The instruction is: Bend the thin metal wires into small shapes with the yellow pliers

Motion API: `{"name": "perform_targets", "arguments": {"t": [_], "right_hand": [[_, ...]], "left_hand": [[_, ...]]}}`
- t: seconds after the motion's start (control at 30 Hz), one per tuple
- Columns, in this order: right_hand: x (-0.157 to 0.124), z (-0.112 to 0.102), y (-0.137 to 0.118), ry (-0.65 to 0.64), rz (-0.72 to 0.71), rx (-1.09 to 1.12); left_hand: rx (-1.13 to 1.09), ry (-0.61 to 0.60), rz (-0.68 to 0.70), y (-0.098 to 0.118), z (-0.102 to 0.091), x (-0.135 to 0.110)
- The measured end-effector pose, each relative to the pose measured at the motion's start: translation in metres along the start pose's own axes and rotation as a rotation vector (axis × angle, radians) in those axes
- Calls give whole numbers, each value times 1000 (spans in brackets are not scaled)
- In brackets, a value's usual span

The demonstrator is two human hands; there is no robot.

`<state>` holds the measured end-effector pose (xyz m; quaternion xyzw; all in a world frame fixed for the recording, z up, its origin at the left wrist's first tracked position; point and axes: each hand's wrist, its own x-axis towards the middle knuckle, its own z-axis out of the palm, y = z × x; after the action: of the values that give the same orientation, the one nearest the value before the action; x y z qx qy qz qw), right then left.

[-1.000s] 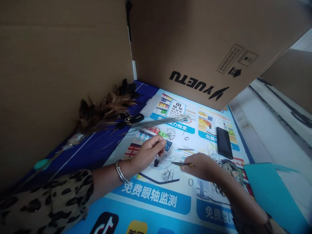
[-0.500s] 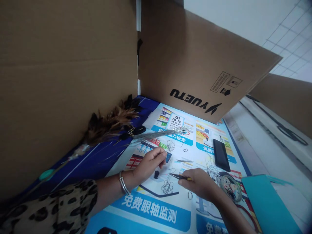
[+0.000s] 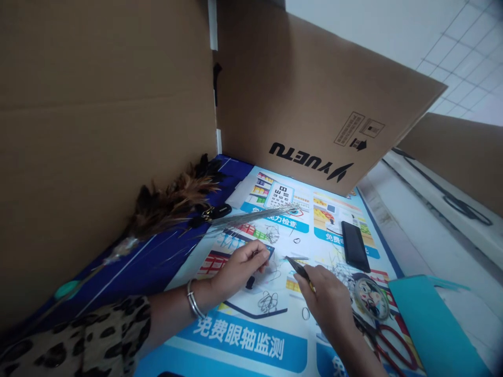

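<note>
My right hand (image 3: 324,293) is closed around pliers (image 3: 299,268) with dark pointed jaws and a bit of yellow on the handle. The jaws point up and left, close to a few short straight wires (image 3: 296,258) on the printed sheet. To the left, my left hand (image 3: 249,259) is pinched, thumb against fingers, on what looks like a thin wire (image 3: 275,273); its full shape is too fine to follow. A tangled wire coil (image 3: 268,302) lies below the hands. Beyond my left hand rests a bundle of long straight wires (image 3: 255,214).
Cardboard panels (image 3: 306,94) stand at the back and left. Feathers (image 3: 173,199) lie along the left panel. On the right are a black phone (image 3: 355,246), a round tape roll (image 3: 370,297), red-handled scissors (image 3: 396,345) and a teal folder (image 3: 436,324). Black keys (image 3: 218,211) lie behind.
My right hand has turned, so the pliers' jaws now point more upward and away, near the short wires. My left hand stays pinched in nearly the same place. More of the scissors shows.
</note>
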<state>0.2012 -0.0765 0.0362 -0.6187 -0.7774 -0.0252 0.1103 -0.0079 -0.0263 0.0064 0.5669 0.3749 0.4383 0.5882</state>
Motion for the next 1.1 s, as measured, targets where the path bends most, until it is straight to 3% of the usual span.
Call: {"name": "perform_targets", "arguments": {"t": [0.33, 0.53, 0.83, 1.1], "right_hand": [[-6, -2, -11, 78, -8, -115], [-10, 0, -18, 125, -11, -159], [-13, 3, -23, 141, 21, -133], [-14, 5, -17, 104, 85, 39]], "left_hand": [[-7, -38, -72, -2, 6, -6], [14, -17, -32, -1, 7, -6], [35, 17, -75, -5, 10, -10], [-84, -101, -158, -6, 10, -9]]}}
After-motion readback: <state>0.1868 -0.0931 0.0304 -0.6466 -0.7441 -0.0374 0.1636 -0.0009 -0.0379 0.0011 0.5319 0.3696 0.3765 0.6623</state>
